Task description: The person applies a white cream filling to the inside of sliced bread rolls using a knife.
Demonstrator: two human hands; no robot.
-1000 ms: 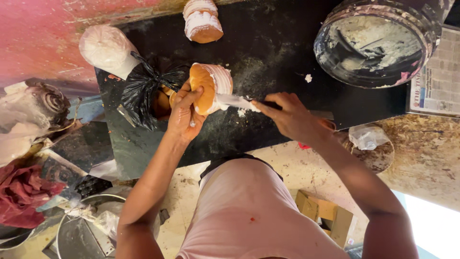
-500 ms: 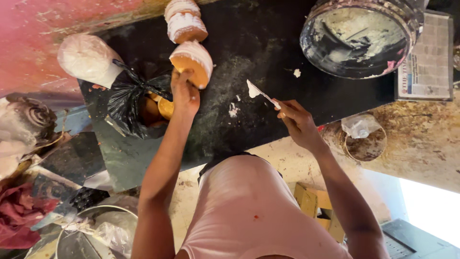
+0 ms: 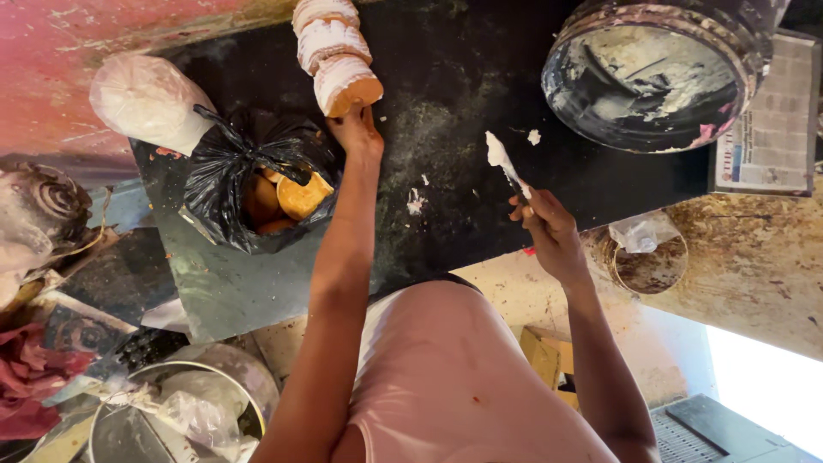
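3 cream-coated buns (image 3: 333, 53) now sit in a row at the far edge of the dark slab (image 3: 446, 111); 1 second ago the nearest of them was in the middle of the slab, gripped in the left hand while the knife spread cream on it. Half a second ago it was already being set down against the others. So this bun looks finished and parked, and the knife has come away from it.

From the head camera, the only view: the left hand (image 3: 356, 130) reaches out with its fingertips touching the bare orange end of the nearest bun, fingers close together and pressed to it rather than wrapped round. The right hand (image 3: 549, 227) has its fingers clamped on the handle of 1 knife (image 3: 506, 165), blade raised clear of the slab and loaded with white cream, well apart from the buns.

1 black plastic bag (image 3: 249, 184) lies open just beside the left forearm, with about 3 plain orange buns (image 3: 291, 199) showing inside; more may be hidden. 1 round cream-smeared pan (image 3: 656, 77) stands beyond the knife. 1 white filled bag (image 3: 146, 103) lies at the slab's corner, touching the black one.
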